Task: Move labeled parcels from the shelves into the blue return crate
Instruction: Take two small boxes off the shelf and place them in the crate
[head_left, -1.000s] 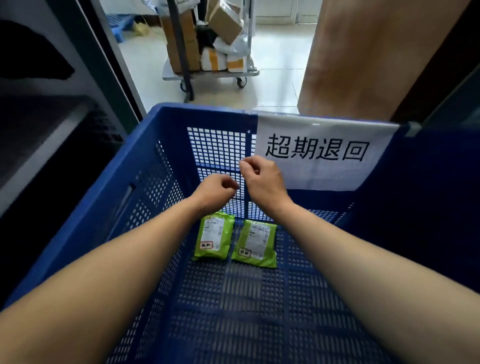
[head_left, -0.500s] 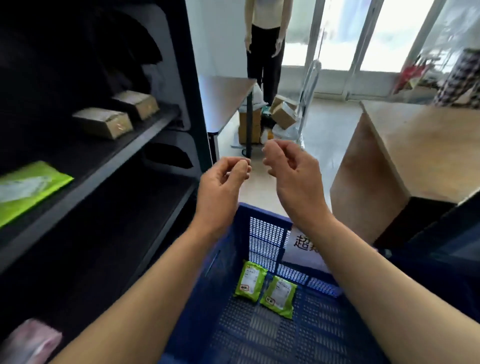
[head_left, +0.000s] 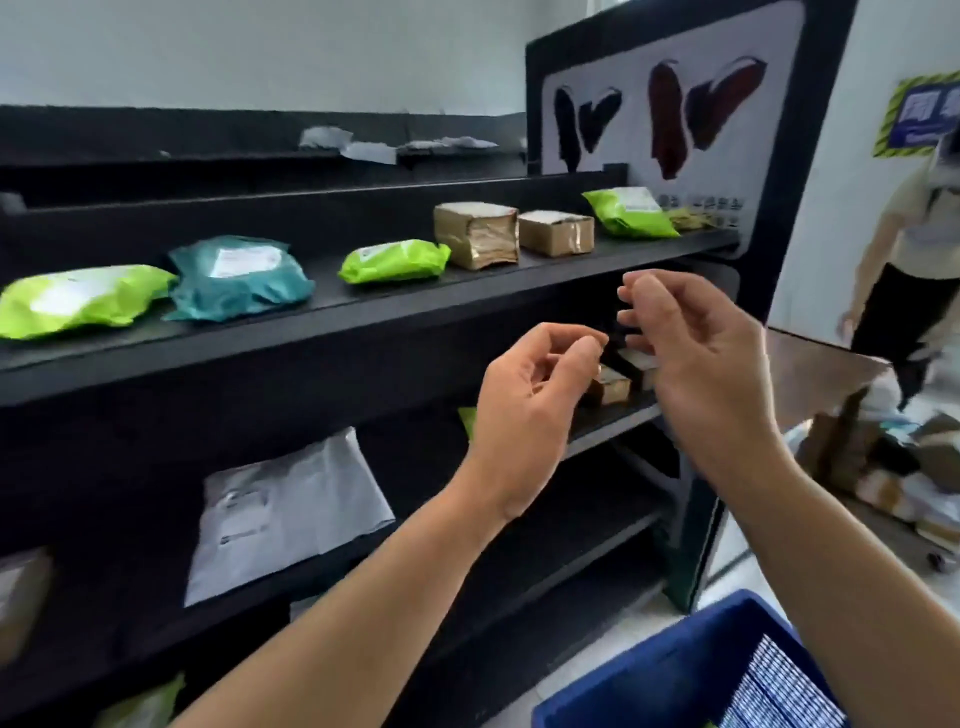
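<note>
Nothing is held in either grip. The left hand (head_left: 530, 400) is raised before the black shelves (head_left: 363, 322) with its fingers loosely curled and the thumb resting near the forefinger, nothing between them. The right hand (head_left: 696, 353) is held just beside it, slightly higher, its fingers (head_left: 636, 291) half spread and bent, also bare. The two hands are near each other but apart.

Behind the hands, on a lower shelf, small brown boxes (head_left: 610, 387) are partly hidden by them. On the shelf above, labeled parcels are laid in a row: a lime green pouch (head_left: 78, 301) at far left, a teal pouch (head_left: 236, 278) touching it, a second green pouch (head_left: 392, 261), then a gold-brown box (head_left: 475, 236) and a smaller brown box (head_left: 556, 233) side by side, and a further green pouch (head_left: 628, 213) by the end panel. A large white mailer (head_left: 291, 512) is leaned on a lower shelf at left. Pale parcels are seen, blurred, on the top shelf.

The blue return crate (head_left: 649, 680) is seen at the bottom right corner, below the right forearm, on the floor beside the shelves. A second person (head_left: 904, 244) is standing at far right, next to a brown desk (head_left: 810, 358).
</note>
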